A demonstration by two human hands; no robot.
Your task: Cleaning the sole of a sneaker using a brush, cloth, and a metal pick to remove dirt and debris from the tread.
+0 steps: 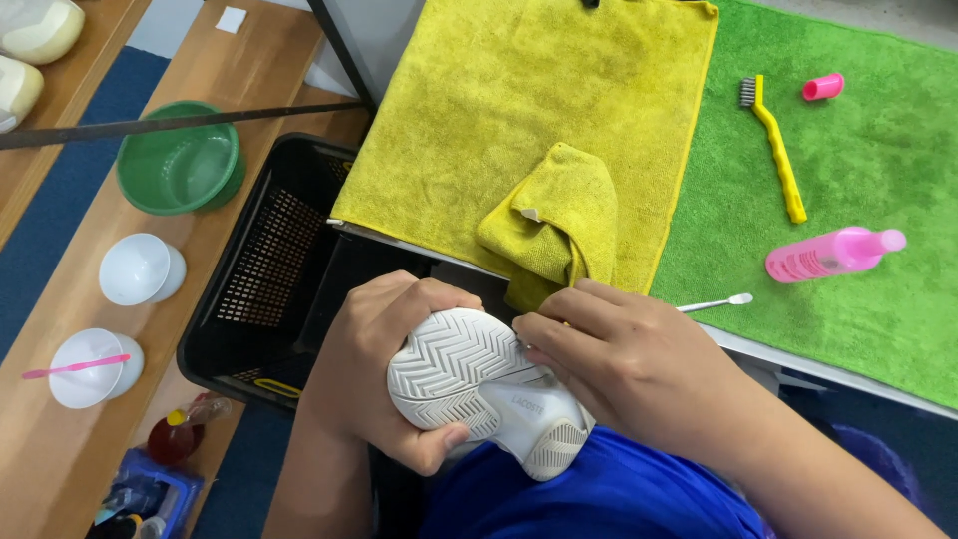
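My left hand (384,364) grips a white sneaker (489,389) held sole up over my lap, fingers wrapped around its toe end. My right hand (624,359) rests on the sole's edge and pinches a thin white cotton swab (720,301), whose tip sticks out to the right over the table edge. A folded yellow cloth (554,220) lies just beyond the shoe on a larger yellow towel (519,100).
On the green mat (878,170) lie a yellow brush (773,145), a pink bottle (833,255) and a pink cap (822,87). A black basket (269,269) stands left of my knees. On the wooden bench are a green bowl (180,160) and two white cups (140,269).
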